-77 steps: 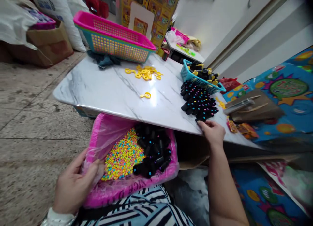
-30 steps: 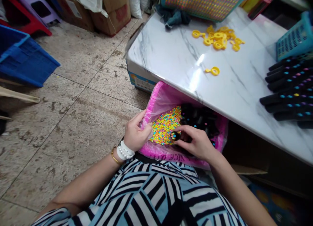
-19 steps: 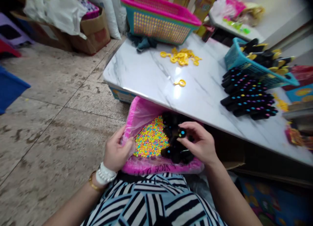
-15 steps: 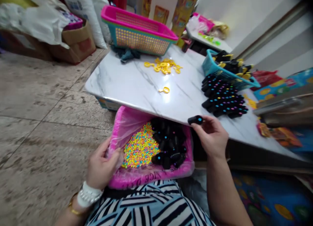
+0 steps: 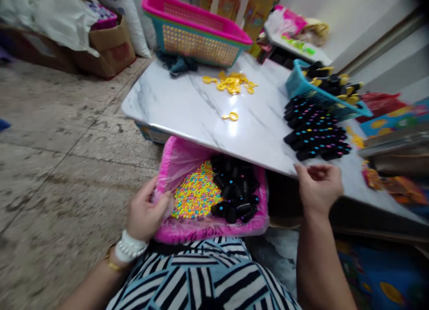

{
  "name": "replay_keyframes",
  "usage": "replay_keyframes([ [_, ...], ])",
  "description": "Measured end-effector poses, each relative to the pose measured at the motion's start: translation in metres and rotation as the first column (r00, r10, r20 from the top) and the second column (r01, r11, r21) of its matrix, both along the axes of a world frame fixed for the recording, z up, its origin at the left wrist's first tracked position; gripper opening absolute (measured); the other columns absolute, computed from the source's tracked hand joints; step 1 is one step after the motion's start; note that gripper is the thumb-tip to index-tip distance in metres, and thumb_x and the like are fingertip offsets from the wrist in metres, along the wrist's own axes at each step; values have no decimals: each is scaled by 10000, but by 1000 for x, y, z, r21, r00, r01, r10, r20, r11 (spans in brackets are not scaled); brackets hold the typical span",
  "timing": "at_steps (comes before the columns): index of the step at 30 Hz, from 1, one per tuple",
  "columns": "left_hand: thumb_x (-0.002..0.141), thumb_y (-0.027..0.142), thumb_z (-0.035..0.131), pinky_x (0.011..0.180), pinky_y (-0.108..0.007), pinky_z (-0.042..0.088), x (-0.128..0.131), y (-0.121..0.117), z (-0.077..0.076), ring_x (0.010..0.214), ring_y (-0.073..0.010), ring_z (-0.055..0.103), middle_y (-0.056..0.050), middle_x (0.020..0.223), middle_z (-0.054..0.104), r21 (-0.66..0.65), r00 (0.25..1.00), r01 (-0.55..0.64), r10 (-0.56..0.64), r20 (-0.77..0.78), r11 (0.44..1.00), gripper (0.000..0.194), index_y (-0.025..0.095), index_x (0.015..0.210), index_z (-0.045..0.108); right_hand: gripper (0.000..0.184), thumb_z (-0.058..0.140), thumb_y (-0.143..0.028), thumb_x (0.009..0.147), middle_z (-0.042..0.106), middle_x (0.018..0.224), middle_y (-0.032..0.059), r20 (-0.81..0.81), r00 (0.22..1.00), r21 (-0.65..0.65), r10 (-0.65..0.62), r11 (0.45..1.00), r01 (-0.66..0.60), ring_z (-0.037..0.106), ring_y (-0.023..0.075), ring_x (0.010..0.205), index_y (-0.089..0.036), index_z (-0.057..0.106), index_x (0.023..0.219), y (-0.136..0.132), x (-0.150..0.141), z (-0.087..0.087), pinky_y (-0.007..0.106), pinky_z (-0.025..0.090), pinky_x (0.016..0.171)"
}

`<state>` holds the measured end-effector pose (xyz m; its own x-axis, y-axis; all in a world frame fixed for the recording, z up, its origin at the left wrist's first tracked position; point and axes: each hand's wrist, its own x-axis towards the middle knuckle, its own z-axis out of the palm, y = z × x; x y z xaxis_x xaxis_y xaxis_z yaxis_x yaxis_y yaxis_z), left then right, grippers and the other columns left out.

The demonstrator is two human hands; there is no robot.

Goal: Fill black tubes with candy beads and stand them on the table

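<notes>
On my lap sits a pink basket (image 5: 201, 233) lined with clear plastic. It holds small pastel beads (image 5: 196, 196) on the left and several black tubes (image 5: 234, 194) on the right. My left hand (image 5: 145, 211) is closed on the basket's left rim and liner. My right hand (image 5: 318, 187) is at the near edge of the white marble table (image 5: 187, 104), just below a stack of black tubes with coloured dots (image 5: 317, 133). Its fingers are curled in a pinch, and I see no tube in them.
A small blue basket (image 5: 301, 89) of black and yellow parts stands behind the stack. Loose yellow rings (image 5: 231, 83) lie mid-table, and one ring (image 5: 231, 117) lies apart. A large pink and teal basket (image 5: 197, 37) sits at the far edge. Cardboard boxes (image 5: 110, 51) stand on the floor at left.
My right hand picked a black tube out of the lap basket and carried it up to the table edge by the stack; the tube no longer shows. My left hand stayed on the rim.
</notes>
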<state>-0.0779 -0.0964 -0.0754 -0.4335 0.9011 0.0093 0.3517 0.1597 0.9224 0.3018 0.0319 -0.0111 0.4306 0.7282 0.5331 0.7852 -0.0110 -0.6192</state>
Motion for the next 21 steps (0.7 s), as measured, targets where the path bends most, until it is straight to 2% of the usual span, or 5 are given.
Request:
replay_keyframes([
  [3, 842, 367, 631, 846, -312, 555, 3, 0, 0, 877, -214, 691, -92, 1066, 740, 39, 1000, 27, -26, -17, 999, 502, 115, 1276, 653, 211, 687, -413, 861, 688, 831, 25, 143, 863, -193, 486, 868, -457, 633, 177, 701, -223, 662, 949, -34, -45, -4, 313, 535, 713],
  [6, 847, 349, 645, 840, -312, 547, 6, 0, -2, 873, -209, 683, -89, 1064, 736, 60, 999, 33, -33, -2, 998, 485, 127, 1279, 654, 242, 656, -279, 886, 714, 1049, 62, 66, 308, -637, 949, 278, -719, 654, 217, 932, -242, 675, 1124, -52, -83, -11, 340, 539, 844],
  [8, 839, 337, 660, 853, -317, 540, 6, 0, -3, 888, -212, 679, -88, 1062, 734, 81, 999, 31, -33, 14, 996, 474, 127, 1265, 662, 284, 649, -217, 871, 708, 1078, 82, 16, 112, -801, 994, 79, -594, 637, 242, 986, -217, 670, 1155, -54, -102, -19, 360, 539, 853],
  [16, 826, 284, 664, 834, -319, 540, 7, -1, -6, 885, -211, 684, -94, 1063, 738, 133, 999, 29, -34, 38, 991, 456, 117, 1250, 660, 286, 625, -258, 925, 673, 1164, 133, 113, 42, -677, 993, 108, -728, 620, 245, 1037, -129, 650, 1179, -57, -164, -66, 360, 534, 912],
  [21, 817, 266, 664, 879, -334, 540, 7, -1, -4, 934, -223, 691, -118, 1093, 735, 130, 999, 27, -32, 37, 991, 463, 99, 1249, 653, 316, 583, -191, 948, 659, 1197, 146, 233, -13, -654, 972, 147, -742, 623, 232, 1032, -137, 633, 1256, -54, -170, -68, 334, 542, 866],
])
